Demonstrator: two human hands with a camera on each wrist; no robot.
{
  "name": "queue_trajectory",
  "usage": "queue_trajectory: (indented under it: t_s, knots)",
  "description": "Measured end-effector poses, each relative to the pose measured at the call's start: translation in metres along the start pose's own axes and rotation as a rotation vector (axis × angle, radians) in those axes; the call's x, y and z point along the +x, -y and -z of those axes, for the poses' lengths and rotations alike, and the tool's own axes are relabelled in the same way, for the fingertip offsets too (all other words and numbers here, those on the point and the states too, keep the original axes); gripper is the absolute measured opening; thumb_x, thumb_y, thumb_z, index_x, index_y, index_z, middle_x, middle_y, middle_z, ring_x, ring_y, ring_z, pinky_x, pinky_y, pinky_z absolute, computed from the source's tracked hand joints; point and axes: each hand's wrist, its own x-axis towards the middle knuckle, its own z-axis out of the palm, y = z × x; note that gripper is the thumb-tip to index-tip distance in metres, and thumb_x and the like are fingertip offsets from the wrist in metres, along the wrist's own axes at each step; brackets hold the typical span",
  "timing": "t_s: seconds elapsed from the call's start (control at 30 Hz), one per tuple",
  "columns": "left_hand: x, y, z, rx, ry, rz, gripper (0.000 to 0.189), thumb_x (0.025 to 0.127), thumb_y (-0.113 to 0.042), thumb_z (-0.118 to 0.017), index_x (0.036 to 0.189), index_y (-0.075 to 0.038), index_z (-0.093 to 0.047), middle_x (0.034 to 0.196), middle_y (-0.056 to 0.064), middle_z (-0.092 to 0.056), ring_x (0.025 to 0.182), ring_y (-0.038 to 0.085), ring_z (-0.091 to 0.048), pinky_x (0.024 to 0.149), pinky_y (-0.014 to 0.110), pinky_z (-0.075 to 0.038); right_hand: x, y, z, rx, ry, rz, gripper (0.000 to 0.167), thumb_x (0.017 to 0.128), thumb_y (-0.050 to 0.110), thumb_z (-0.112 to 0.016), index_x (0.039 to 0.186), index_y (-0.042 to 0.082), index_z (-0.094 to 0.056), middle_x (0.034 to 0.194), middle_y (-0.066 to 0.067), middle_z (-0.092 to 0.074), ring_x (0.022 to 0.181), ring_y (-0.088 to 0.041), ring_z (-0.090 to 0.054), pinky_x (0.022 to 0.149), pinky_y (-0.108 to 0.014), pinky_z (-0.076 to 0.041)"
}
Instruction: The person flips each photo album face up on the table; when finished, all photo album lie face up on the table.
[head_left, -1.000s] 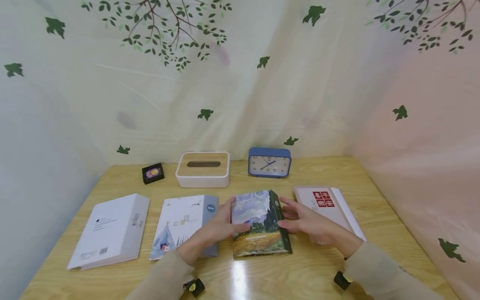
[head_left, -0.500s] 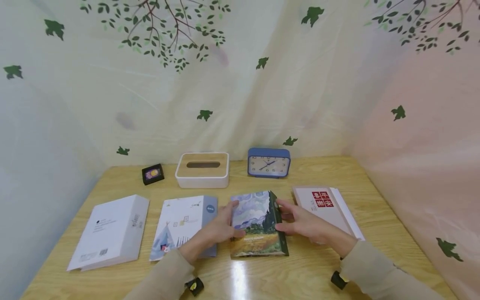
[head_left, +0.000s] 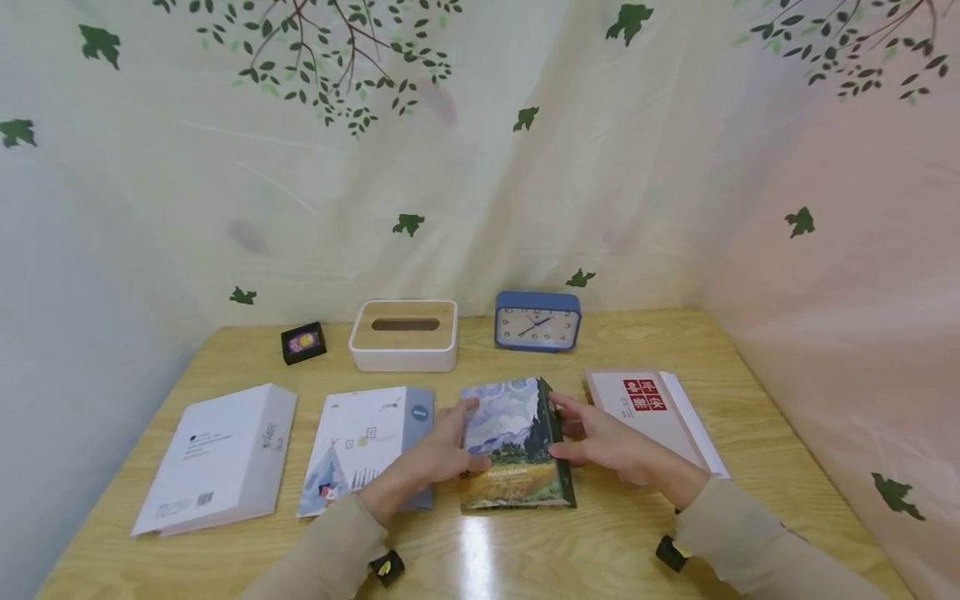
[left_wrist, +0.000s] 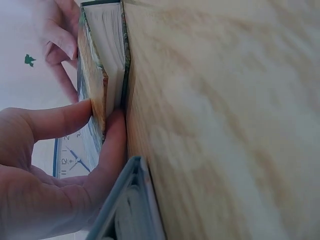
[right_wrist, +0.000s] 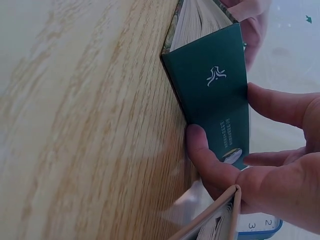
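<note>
- The thick hardcover photo album with a painted-landscape cover and dark green spine (head_left: 513,442) lies face up on the pale wood-grain bench (head_left: 570,554), between the white, blue-spined tent-print book (head_left: 360,425) and the beige book with red characters (head_left: 615,385).
- Left hand (head_left: 441,450): seems to pinch the front cover's loose edge, thumb on top, a finger against the pages.
- Right hand (head_left: 603,442): spread, thumb and fingertips touching the spine.
- Likely moderately heavy; stiff, perhaps slick boards; softer pages that could fan.
- Best hold: spine plus both covers together.
</note>
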Motion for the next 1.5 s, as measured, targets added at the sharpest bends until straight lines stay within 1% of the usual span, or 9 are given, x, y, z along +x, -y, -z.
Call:
queue_trajectory:
  t_s: [0.07, 0.17, 0.27, 0.5, 0.67, 0.83, 0.97, 1.1, 1.5]
  knots:
    - [-0.001, -0.001, 0.001, -0.007, 0.003, 0.01, 0.096, 0.077, 0.006, -0.081, 0.157, -0.004, -0.029, 0.151, 0.036, -0.022, 0.107, 0.041, -0.053, 0.057, 0.041, -0.058, 0.001, 0.0, -0.001, 0.028, 0.007, -0.006, 0.09, 0.092, 0.009, -0.075, 0.162, 0.006, -0.018, 0.161, -0.027, -0.024, 0.142, -0.049, -0.032, 0.102, -0.051, -0.049]
    - [-0.004, -0.001, 0.002, 0.018, 0.006, 0.02, 0.096, 0.077, 0.005, -0.081, 0.158, -0.005, -0.03, 0.151, 0.035, -0.023, 0.099, 0.04, -0.055, 0.059, 0.038, -0.057, 0.001, 0.001, -0.004, 0.06, 0.016, -0.014, 0.092, 0.091, 0.008, -0.075, 0.162, 0.005, -0.017, 0.16, -0.027, -0.026, 0.14, -0.047, -0.036, 0.099, -0.047, -0.052]
    - [-0.005, -0.002, 0.004, 0.022, 0.016, 0.024, 0.095, 0.078, 0.004, -0.081, 0.157, -0.005, -0.031, 0.152, 0.035, -0.021, 0.105, 0.04, -0.053, 0.061, 0.037, -0.057, 0.002, 0.002, -0.006, 0.061, 0.008, -0.021, 0.092, 0.091, 0.006, -0.076, 0.162, 0.004, -0.018, 0.159, -0.027, -0.028, 0.138, -0.045, -0.039, 0.097, -0.046, -0.053]
    - [-0.006, -0.001, 0.005, -0.001, 0.033, 0.033, 0.097, 0.077, 0.006, -0.081, 0.158, -0.006, -0.029, 0.152, 0.036, -0.019, 0.088, 0.035, -0.056, 0.053, 0.036, -0.056, 0.0, 0.002, -0.009, -0.006, -0.032, -0.056, 0.092, 0.09, 0.01, -0.078, 0.162, 0.006, -0.02, 0.158, -0.026, -0.03, 0.136, -0.042, -0.04, 0.094, -0.043, -0.054]
    - [-0.008, 0.002, 0.0, -0.006, 0.026, 0.027, 0.098, 0.076, 0.005, -0.081, 0.159, -0.005, -0.029, 0.151, 0.036, -0.02, 0.09, 0.035, -0.057, 0.053, 0.036, -0.056, -0.001, 0.001, -0.01, 0.049, -0.024, -0.076, 0.091, 0.091, 0.007, -0.076, 0.162, 0.005, -0.02, 0.157, -0.028, -0.031, 0.137, -0.043, -0.039, 0.094, -0.047, -0.053]
    - [-0.009, 0.001, -0.001, -0.018, 0.024, 0.031, 0.096, 0.078, 0.004, -0.081, 0.159, -0.005, -0.029, 0.153, 0.035, -0.019, 0.102, 0.034, -0.053, 0.052, 0.035, -0.055, -0.002, 0.001, -0.008, 0.141, -0.005, -0.089, 0.088, 0.093, 0.004, -0.072, 0.162, 0.007, -0.018, 0.158, -0.032, -0.024, 0.138, -0.046, -0.039, 0.093, -0.054, -0.054]
    - [-0.008, -0.001, 0.0, -0.032, 0.029, 0.041, 0.096, 0.08, 0.004, -0.08, 0.16, -0.006, -0.027, 0.153, 0.035, -0.017, 0.098, 0.033, -0.054, 0.051, 0.034, -0.055, -0.001, 0.001, -0.006, 0.175, 0.006, -0.086, 0.087, 0.093, 0.003, -0.071, 0.163, 0.008, -0.018, 0.158, -0.034, -0.019, 0.135, -0.046, -0.043, 0.091, -0.053, -0.055]
    - [-0.006, -0.002, 0.002, -0.038, 0.031, 0.045, 0.098, 0.079, 0.004, -0.081, 0.16, -0.006, -0.026, 0.154, 0.035, -0.016, 0.101, 0.035, -0.053, 0.053, 0.036, -0.056, 0.0, 0.002, -0.004, 0.184, 0.006, -0.083, 0.087, 0.093, 0.004, -0.071, 0.163, 0.009, -0.019, 0.158, -0.034, -0.019, 0.133, -0.045, -0.045, 0.091, -0.054, -0.055]
    - [-0.002, 0.001, 0.005, -0.048, 0.066, 0.041, 0.095, 0.083, 0.0, -0.08, 0.161, -0.009, -0.025, 0.154, 0.031, -0.019, 0.084, 0.027, -0.055, 0.052, 0.035, -0.054, -0.001, 0.005, 0.003, 0.233, 0.04, -0.091, 0.09, 0.094, 0.008, -0.071, 0.164, 0.015, -0.015, 0.159, -0.033, -0.017, 0.127, -0.041, -0.051, 0.093, -0.055, -0.053]
